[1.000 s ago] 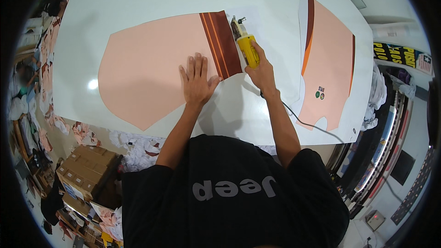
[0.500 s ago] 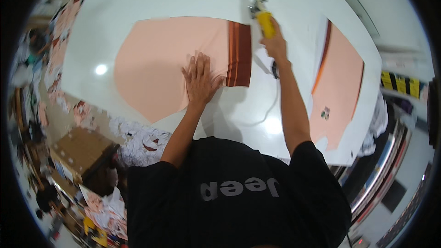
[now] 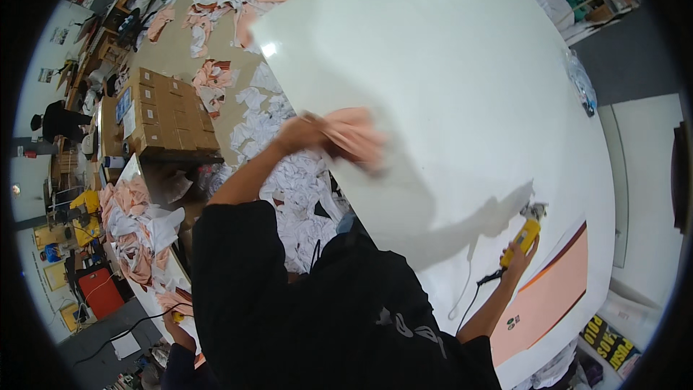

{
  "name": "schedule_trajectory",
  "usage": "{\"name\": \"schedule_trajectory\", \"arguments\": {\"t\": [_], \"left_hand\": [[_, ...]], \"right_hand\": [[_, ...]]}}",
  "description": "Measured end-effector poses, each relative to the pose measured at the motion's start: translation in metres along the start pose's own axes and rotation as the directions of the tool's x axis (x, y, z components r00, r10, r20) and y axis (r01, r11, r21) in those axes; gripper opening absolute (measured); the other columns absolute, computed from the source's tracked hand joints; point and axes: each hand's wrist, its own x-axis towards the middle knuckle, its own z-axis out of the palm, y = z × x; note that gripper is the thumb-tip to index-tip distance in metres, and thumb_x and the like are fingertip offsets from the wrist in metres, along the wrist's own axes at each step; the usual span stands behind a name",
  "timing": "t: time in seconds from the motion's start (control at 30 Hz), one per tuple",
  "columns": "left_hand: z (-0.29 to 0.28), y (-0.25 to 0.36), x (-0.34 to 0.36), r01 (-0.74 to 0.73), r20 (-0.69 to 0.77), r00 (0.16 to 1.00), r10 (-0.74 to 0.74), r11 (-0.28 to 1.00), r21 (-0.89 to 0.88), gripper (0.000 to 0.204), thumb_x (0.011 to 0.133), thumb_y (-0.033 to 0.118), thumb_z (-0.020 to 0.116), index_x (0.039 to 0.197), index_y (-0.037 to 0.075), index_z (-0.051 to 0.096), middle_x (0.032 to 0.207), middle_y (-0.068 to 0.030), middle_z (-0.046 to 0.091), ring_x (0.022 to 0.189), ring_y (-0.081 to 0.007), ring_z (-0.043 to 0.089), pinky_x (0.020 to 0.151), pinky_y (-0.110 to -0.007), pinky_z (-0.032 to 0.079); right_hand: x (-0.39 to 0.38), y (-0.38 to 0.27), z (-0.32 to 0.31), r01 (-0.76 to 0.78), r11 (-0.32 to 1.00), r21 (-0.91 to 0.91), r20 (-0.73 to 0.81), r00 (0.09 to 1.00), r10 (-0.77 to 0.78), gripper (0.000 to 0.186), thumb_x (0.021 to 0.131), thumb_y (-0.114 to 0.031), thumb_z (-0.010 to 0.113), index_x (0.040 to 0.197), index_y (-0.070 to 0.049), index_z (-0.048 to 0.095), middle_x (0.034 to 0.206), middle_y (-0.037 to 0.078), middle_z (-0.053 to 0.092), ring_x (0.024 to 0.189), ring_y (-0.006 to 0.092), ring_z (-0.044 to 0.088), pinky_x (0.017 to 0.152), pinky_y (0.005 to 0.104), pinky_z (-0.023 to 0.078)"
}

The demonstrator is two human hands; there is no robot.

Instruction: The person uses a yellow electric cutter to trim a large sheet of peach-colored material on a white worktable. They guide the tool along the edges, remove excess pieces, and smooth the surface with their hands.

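- Left hand (image 3: 300, 132) grasps bunched pink cloth (image 3: 359, 136), motion-blurred, over the table (image 3: 440, 79) near its left edge.
- Cloth looks light, soft, floppy; probably best held by two edges.
- Right hand (image 3: 517, 257) grips yellow cutter (image 3: 522, 240), table's right side.
- Cutter seems rigid, heavier; grip the body.

Garment workshop: white worktable (image 3: 447, 87), yellow power cutter (image 3: 520, 243), heaped fabric scraps (image 3: 297, 191).

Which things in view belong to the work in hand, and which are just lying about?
In use: pink cloth in the left hand; yellow corded tool in the right hand; white table; probably the flat pink panel.

Lying about: cardboard boxes; white scraps beside the table; pink scraps.
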Motion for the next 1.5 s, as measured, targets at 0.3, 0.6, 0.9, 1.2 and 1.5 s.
{"name": "schedule_trajectory", "arguments": {"t": [0.3, 0.6, 0.9, 1.2, 1.5], "left_hand": [[-0.033, -0.156, -0.084, 0.903, -0.166, 0.208, -0.964, 0.255, -0.347, 0.036, 0.1, 0.035, 0.074, 0.132, 0.02, 0.078, 0.128, -0.0076, 0.081, 0.118, -0.0343, 0.076, 0.103, -0.05, 0.058], [-0.06, 0.168, 0.245, 0.325, -0.238, 0.81, -0.537, 0.746, -0.581, 0.05, 0.106, 0.031, 0.07, 0.151, 0.009, 0.065, 0.165, -0.0152, 0.054, 0.16, -0.0376, 0.041, 0.132, -0.062, 0.027], [0.008, 0.354, 0.496, -0.23, -0.14, 0.973, 0.184, 0.832, -0.505, 0.075, 0.114, 0.055, 0.054, 0.174, 0.013, 0.038, 0.184, -0.0146, 0.028, 0.169, -0.0413, 0.024, 0.131, -0.072, 0.025], [0.061, 0.175, 0.598, 0.08, -0.088, 0.992, -0.092, 0.988, -0.129, 0.075, 0.115, 0.066, 0.04, 0.177, 0.023, 0.035, 0.187, -0.0084, 0.023, 0.171, -0.0394, 0.02, 0.128, -0.077, 0.021], [0.031, 0.13, 0.555, 0.352, -0.097, 0.934, -0.344, 0.933, 0.077, 0.083, 0.116, 0.065, 0.038, 0.176, 0.009, 0.033, 0.188, -0.0171, 0.011, 0.172, -0.0495, 0.006, 0.127, -0.083, 0.01]], "right_hand": [[-0.059, 0.022, -0.021, 0.018, 0.997, 0.078, -0.056, 0.998, -0.013, 0.104, 0.087, -0.002, 0.074, 0.176, -0.027, 0.028, 0.113, 0.016, 0.068, 0.071, 0.0259, 0.07, 0.049, 0.0341, 0.054], [-0.136, 0.048, -0.074, 0.001, 0.937, 0.35, -0.06, 0.998, 0.021, 0.108, 0.083, -0.005, 0.078, 0.176, -0.031, 0.028, 0.13, 0.02, 0.067, 0.089, 0.0294, 0.079, 0.059, 0.0367, 0.065], [-0.141, 0.109, -0.068, -0.102, 0.916, 0.389, -0.36, 0.898, 0.253, 0.11, 0.082, 0.002, 0.075, 0.177, -0.029, 0.029, 0.135, 0.017, 0.066, 0.091, 0.0249, 0.079, 0.057, 0.037, 0.065], [-0.148, 0.041, 0.005, -0.258, 0.954, 0.154, -0.513, 0.804, 0.3, 0.101, 0.079, 0.005, 0.072, 0.173, -0.021, 0.043, 0.146, 0.018, 0.069, 0.104, 0.0266, 0.075, 0.088, 0.0373, 0.063], [-0.123, 0.05, 0.103, -0.302, 0.952, -0.054, -0.256, 0.925, 0.279, 0.094, 0.084, -0.006, 0.079, 0.171, -0.024, 0.048, 0.141, 0.027, 0.069, 0.132, 0.0435, 0.068, 0.114, 0.0469, 0.053]]}}
